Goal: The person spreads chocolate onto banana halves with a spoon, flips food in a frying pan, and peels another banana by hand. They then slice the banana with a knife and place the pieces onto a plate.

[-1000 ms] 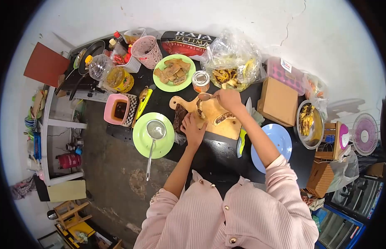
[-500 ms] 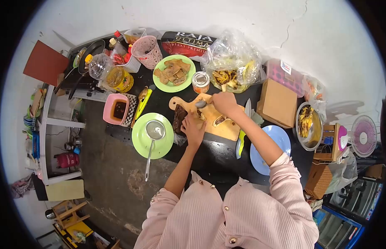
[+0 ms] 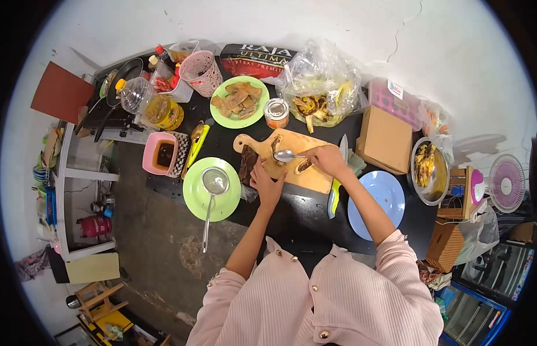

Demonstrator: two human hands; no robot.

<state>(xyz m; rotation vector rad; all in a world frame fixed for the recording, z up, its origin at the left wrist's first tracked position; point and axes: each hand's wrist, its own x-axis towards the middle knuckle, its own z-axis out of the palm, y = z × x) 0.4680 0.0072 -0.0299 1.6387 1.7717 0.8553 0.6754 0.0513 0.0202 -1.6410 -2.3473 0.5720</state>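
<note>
My right hand (image 3: 328,161) is closed on the handle of a metal spoon (image 3: 284,155), whose bowl is over the wooden cutting board (image 3: 314,181). My left hand (image 3: 267,183) lies at the board's left part, fingers apart, beside a dark brown block (image 3: 248,166). Near its fingertips is a pale piece of food with a dark filling (image 3: 276,145). Another filled piece (image 3: 303,166) lies on the board under my right hand. A knife (image 3: 335,193) with a green and black handle rests at the board's right edge.
Around the board are a green plate with a strainer (image 3: 193,193), a blue plate (image 3: 377,202), a cardboard box (image 3: 386,140), an open can (image 3: 277,113), a green plate of brown pieces (image 3: 222,119), a pink bowl of dark liquid (image 3: 153,151) and a metal bowl (image 3: 438,193).
My right hand has moved down and to the right with the spoon, which now points left. The fingers of my left hand have spread apart on the board.
</note>
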